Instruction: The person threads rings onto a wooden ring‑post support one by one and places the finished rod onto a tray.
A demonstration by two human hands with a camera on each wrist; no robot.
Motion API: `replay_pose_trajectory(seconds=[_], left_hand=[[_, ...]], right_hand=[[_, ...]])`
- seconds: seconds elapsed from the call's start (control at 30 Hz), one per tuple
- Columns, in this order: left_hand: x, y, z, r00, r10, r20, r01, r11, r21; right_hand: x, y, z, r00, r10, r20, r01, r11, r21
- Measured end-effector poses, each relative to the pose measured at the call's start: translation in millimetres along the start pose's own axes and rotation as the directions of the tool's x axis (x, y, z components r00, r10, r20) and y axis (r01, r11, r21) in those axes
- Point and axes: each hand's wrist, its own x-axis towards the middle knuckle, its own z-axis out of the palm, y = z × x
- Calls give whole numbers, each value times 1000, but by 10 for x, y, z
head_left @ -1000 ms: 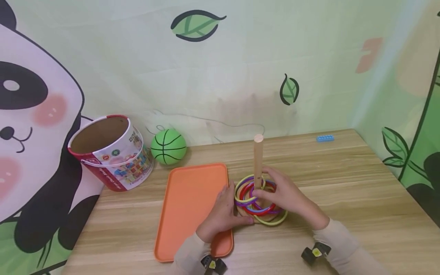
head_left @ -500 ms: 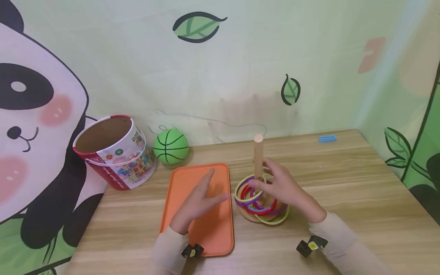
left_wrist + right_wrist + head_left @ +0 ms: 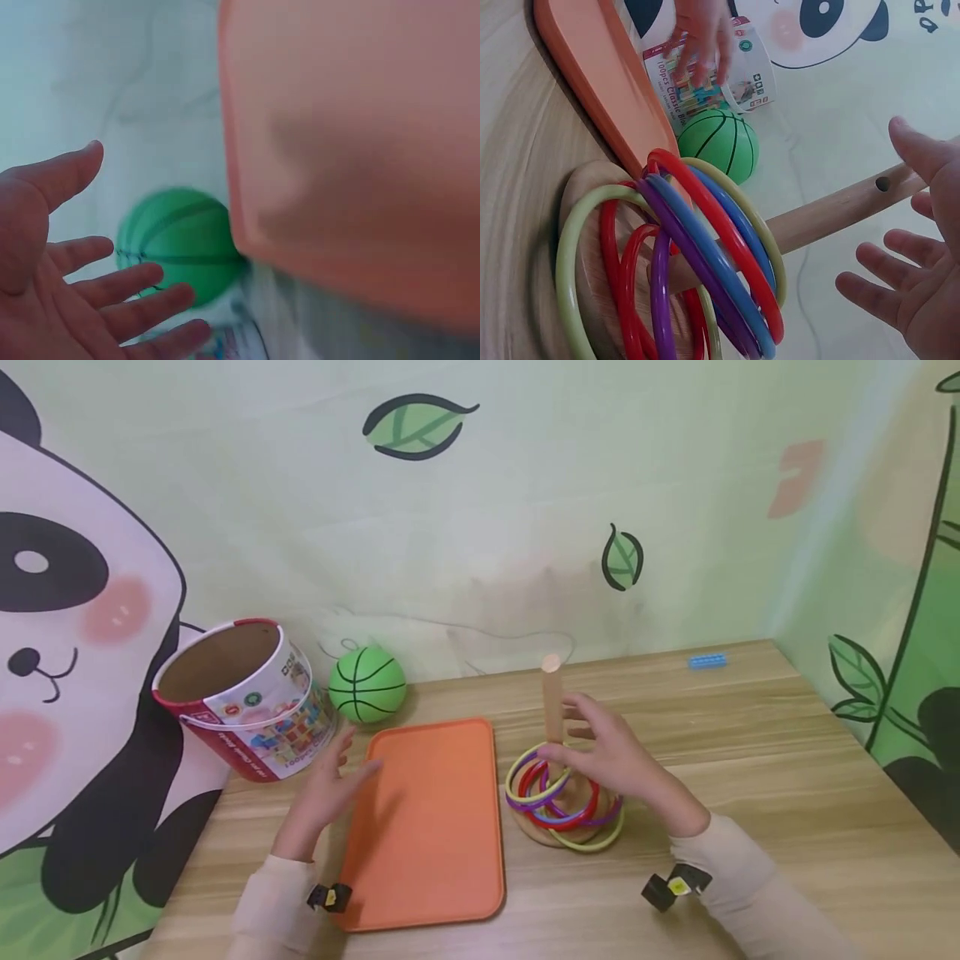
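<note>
A wooden ring-toss post [image 3: 552,702] stands upright on its round wooden base [image 3: 600,187]. Several coloured rings [image 3: 705,247], in red, blue, purple and yellow-green, lie loosely stacked and tilted around its lower part. My right hand [image 3: 618,764] is beside the post, thumb and fingers spread apart above the rings, holding nothing. In the right wrist view its palm faces the post. My left hand [image 3: 318,797] hovers at the left edge of the orange tray [image 3: 427,835], with fingers extended and nothing held. The left wrist view shows that palm with a green ball [image 3: 180,244] beyond the fingers.
Behind the tray, the green ball sits against a white and red bucket [image 3: 288,727] with a handle. A small blue toy brick [image 3: 707,661] lies near the table's back right edge. A printed cloth backdrop [image 3: 487,518] rises directly behind the wooden table [image 3: 750,760].
My left hand has let go of the ring-toss base and moved left across the tray to its far side. My right hand has lifted slightly and come off the post and rings.
</note>
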Motion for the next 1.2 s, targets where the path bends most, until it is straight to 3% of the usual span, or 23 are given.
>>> replay_pose_trajectory(seconds=[0.13,0.37,0.63,0.83,0.97,1.2], left_hand=[[-37,-184,-69,999,-25,24,24,998,61],[-87,-337,-89,991,-102,90,91,988,126],[-101,-477,-56,974,-89,207,81,996,43],[-132,-505,-20,944,-138,301,172,981,-88],[-144,-481,-10,939,-157,304,198,975,-106],[-133,-471,-22,933,-192,304,220,974,-60]], right_hand=[[9,1,22,1000,-24,-6,24,1000,5],[8,29,37,995,-102,-18,102,995,-5],[-2,47,70,992,-125,17,124,992,18],[-6,77,96,989,-143,25,143,990,7],[-15,85,98,990,-140,27,139,990,9],[-28,74,104,988,-152,14,152,988,7]])
